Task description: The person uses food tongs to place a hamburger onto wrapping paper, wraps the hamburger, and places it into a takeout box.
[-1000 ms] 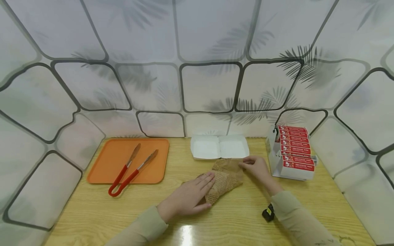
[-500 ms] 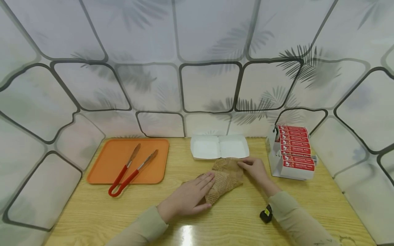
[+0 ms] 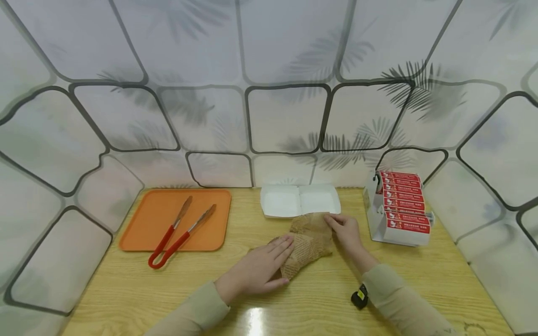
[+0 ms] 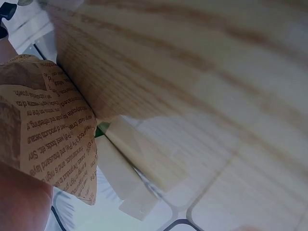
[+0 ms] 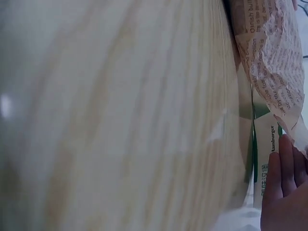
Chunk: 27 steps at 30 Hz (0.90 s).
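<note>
A brown newsprint-patterned wrapping paper [image 3: 306,256] lies folded into a plump bundle at the table's middle; its contents are hidden. My left hand [image 3: 257,269] rests flat on the bundle's left side, fingers straight and together. At the far right corner, my right hand [image 3: 348,232] pinches a loose flap of the paper between thumb and fingertips. The left wrist view has the printed paper [image 4: 62,130] close up at its left. In the right wrist view the paper [image 5: 274,53] tapers down to the right hand's fingers [image 5: 287,163].
Just behind the bundle stands an open white burger box [image 3: 319,200]. Left of it, red-handled tongs [image 3: 178,242] lie partly on an orange tray [image 3: 143,219]. A white holder [image 3: 376,228] with several red-and-white printed packets [image 3: 405,205] stands at the right. A patterned wall [image 3: 286,121] encloses the table.
My right hand has drawn slightly left, bringing the flap of paper with it, and the right forearm has shifted left too. My left hand has stayed in place on the bundle.
</note>
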Each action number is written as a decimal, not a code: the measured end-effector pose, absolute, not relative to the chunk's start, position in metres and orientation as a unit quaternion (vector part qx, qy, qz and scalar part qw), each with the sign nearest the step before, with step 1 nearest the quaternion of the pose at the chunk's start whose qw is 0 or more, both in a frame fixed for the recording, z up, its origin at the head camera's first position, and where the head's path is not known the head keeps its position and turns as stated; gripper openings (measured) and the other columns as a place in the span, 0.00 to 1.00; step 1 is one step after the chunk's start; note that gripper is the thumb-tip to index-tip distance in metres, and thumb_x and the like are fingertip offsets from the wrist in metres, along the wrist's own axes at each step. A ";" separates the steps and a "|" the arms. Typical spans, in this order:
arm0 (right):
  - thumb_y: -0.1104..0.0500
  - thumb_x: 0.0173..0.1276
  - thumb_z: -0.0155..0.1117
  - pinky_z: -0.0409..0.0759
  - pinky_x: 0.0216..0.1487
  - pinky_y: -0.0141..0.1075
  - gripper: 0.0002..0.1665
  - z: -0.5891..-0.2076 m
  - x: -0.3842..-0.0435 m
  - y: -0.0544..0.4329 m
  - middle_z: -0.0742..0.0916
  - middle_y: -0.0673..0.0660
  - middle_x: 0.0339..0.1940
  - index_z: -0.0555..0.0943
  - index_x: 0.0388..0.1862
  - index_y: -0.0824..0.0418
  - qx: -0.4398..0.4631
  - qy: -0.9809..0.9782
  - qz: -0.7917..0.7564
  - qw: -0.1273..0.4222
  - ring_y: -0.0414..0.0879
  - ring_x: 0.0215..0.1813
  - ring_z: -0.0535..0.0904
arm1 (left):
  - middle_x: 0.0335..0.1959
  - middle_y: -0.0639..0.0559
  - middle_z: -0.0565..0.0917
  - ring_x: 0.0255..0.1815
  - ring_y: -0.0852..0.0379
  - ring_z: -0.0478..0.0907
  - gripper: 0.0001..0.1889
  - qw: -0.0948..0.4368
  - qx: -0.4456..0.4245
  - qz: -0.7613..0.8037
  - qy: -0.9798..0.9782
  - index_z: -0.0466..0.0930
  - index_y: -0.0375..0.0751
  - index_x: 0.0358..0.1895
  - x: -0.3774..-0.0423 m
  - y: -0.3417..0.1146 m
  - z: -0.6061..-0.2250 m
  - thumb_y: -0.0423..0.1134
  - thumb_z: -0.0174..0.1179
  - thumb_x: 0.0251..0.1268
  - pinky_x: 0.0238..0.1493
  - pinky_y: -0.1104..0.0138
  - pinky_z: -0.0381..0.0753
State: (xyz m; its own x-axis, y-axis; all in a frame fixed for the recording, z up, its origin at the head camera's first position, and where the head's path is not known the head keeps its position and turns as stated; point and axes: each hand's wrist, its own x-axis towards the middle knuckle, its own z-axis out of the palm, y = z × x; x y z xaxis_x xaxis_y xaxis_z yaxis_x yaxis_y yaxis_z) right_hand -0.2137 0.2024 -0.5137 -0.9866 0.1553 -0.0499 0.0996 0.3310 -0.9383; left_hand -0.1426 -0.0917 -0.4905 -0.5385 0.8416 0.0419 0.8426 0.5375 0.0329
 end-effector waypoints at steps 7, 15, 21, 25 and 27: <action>0.59 0.80 0.65 0.80 0.41 0.15 0.20 -0.504 -0.209 0.194 0.87 0.73 0.61 0.85 0.59 0.75 -0.092 -0.819 0.565 0.037 0.21 0.39 0.78 | 0.88 0.40 0.51 0.90 0.46 0.49 0.43 0.010 -0.480 -0.020 -0.877 0.50 0.33 0.86 -0.142 -0.092 -0.490 0.62 0.46 0.84 0.89 0.59 0.53; 0.58 0.81 0.65 0.78 0.46 0.14 0.19 -0.492 -0.202 0.184 0.89 0.70 0.58 0.86 0.58 0.72 -0.075 -0.823 0.560 0.054 0.23 0.43 0.80 | 0.88 0.40 0.51 0.90 0.46 0.49 0.43 0.011 -0.482 -0.022 -0.876 0.50 0.33 0.86 -0.143 -0.092 -0.491 0.62 0.46 0.84 0.89 0.59 0.54; 0.59 0.81 0.64 0.79 0.50 0.14 0.16 -0.484 -0.194 0.174 0.90 0.67 0.58 0.88 0.57 0.69 -0.054 -0.820 0.567 0.062 0.25 0.48 0.81 | 0.89 0.40 0.51 0.90 0.46 0.48 0.43 0.009 -0.481 -0.032 -0.876 0.50 0.33 0.86 -0.143 -0.092 -0.493 0.62 0.46 0.84 0.89 0.59 0.54; 0.60 0.80 0.65 0.79 0.52 0.15 0.15 -0.479 -0.188 0.167 0.91 0.66 0.57 0.88 0.56 0.68 -0.029 -0.822 0.565 0.066 0.33 0.52 0.85 | 0.89 0.40 0.51 0.90 0.46 0.48 0.43 0.006 -0.478 -0.035 -0.878 0.50 0.33 0.86 -0.143 -0.092 -0.492 0.62 0.46 0.84 0.90 0.59 0.53; 0.61 0.80 0.65 0.80 0.52 0.15 0.14 -0.476 -0.185 0.163 0.91 0.65 0.56 0.89 0.56 0.68 -0.014 -0.828 0.556 0.069 0.39 0.55 0.87 | 0.89 0.40 0.51 0.90 0.46 0.48 0.43 0.005 -0.476 -0.033 -0.879 0.50 0.33 0.86 -0.142 -0.092 -0.491 0.62 0.46 0.84 0.90 0.59 0.53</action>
